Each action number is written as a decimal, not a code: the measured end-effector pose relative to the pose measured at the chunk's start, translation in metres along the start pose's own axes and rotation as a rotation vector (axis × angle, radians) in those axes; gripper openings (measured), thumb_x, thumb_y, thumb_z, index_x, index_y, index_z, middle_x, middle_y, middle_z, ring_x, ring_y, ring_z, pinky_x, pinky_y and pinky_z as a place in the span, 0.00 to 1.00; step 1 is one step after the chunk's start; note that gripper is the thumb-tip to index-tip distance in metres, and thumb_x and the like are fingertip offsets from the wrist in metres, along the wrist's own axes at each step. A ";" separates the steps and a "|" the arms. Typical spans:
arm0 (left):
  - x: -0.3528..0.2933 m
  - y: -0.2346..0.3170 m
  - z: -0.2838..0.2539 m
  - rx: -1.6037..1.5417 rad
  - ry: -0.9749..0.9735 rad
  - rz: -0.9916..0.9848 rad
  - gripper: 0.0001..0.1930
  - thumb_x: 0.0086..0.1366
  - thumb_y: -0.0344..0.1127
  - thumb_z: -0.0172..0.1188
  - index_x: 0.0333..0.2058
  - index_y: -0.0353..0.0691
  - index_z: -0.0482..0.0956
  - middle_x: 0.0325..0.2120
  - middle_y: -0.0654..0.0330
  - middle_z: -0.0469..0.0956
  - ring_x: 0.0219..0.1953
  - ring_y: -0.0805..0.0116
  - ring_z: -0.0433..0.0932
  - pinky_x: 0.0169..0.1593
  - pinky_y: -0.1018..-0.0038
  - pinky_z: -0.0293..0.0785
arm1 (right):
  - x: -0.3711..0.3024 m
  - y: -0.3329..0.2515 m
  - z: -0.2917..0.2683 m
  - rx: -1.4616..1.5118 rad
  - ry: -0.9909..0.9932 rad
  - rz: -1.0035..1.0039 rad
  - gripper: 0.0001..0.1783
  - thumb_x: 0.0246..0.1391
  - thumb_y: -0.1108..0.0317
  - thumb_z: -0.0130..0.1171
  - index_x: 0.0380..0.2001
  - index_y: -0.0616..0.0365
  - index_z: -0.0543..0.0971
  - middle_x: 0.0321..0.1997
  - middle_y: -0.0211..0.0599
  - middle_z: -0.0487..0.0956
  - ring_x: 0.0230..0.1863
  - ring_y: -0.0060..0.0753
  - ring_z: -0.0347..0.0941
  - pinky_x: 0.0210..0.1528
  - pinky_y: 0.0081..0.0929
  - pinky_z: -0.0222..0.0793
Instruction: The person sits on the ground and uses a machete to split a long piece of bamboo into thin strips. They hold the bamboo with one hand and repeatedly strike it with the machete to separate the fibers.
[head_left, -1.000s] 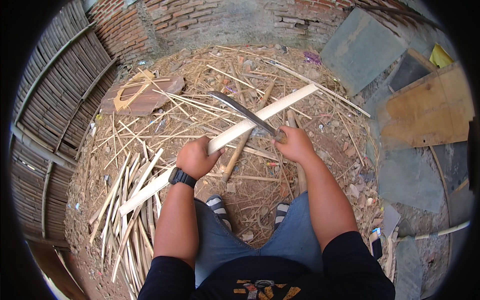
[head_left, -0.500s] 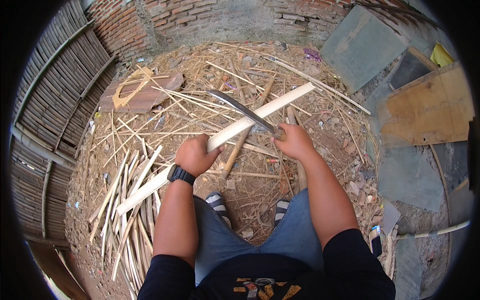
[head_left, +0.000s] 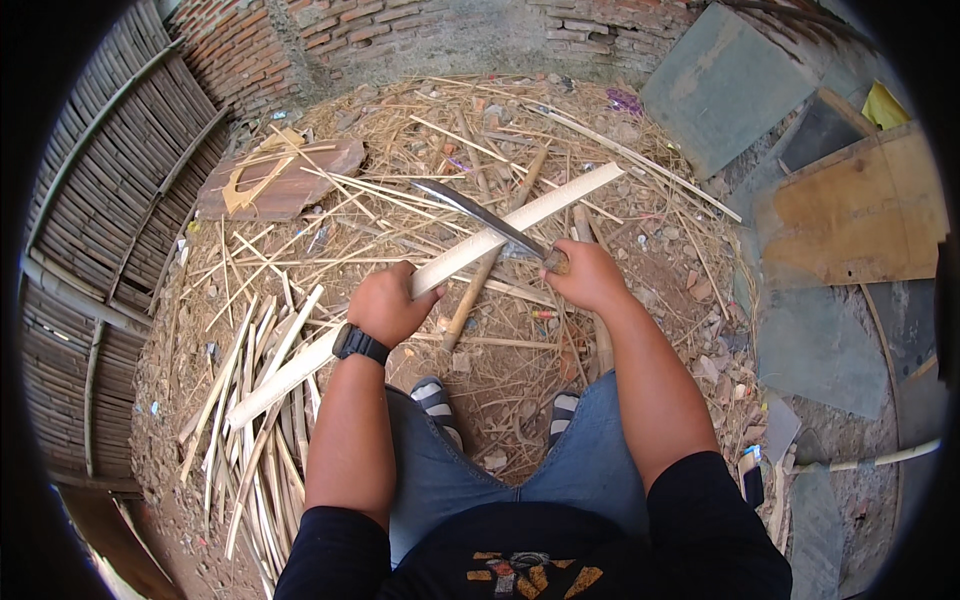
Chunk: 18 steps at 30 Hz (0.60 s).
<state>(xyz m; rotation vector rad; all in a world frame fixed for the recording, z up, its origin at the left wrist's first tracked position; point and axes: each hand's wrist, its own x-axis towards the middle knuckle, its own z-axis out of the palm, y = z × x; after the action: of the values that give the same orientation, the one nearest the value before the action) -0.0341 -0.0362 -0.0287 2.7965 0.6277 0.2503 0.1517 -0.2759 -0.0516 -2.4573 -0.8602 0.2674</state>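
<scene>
From the head view, I look down at my left hand (head_left: 388,303), fingers wrapped round a long pale strip (head_left: 455,258) of wood or bamboo, with a black watch (head_left: 360,344) on that wrist. The strip slants in front of me, its lower left end over a heap of split strips (head_left: 270,475) and its upper right end above the littered ground (head_left: 640,285). My right hand (head_left: 585,275) grips the short handle of a long dark blade (head_left: 487,221), which crosses the strip beyond my left hand, its tip pointing to the upper left; I cannot tell whether the edge bites in. A round pole (head_left: 467,315) lies on the ground beneath the strip. My knees, in blue jeans (head_left: 430,460), are spread. Farther off, a reddish-brown board (head_left: 312,185) lies near a bamboo fence (head_left: 110,190) on my left, a brick wall (head_left: 400,40) stands ahead, and grey panels (head_left: 725,90) and a tan board (head_left: 850,215) are on my right.
</scene>
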 end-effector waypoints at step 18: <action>0.000 0.000 0.000 -0.006 -0.024 0.001 0.25 0.59 0.57 0.68 0.32 0.36 0.80 0.26 0.45 0.82 0.33 0.44 0.83 0.39 0.54 0.79 | 0.002 0.006 0.006 0.016 0.019 -0.021 0.24 0.51 0.55 0.69 0.49 0.53 0.82 0.40 0.53 0.84 0.45 0.56 0.81 0.49 0.47 0.76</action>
<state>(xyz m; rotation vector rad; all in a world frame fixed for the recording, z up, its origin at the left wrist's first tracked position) -0.0343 -0.0361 -0.0290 2.7904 0.6187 0.2183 0.1541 -0.2762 -0.0594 -2.4311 -0.8720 0.2419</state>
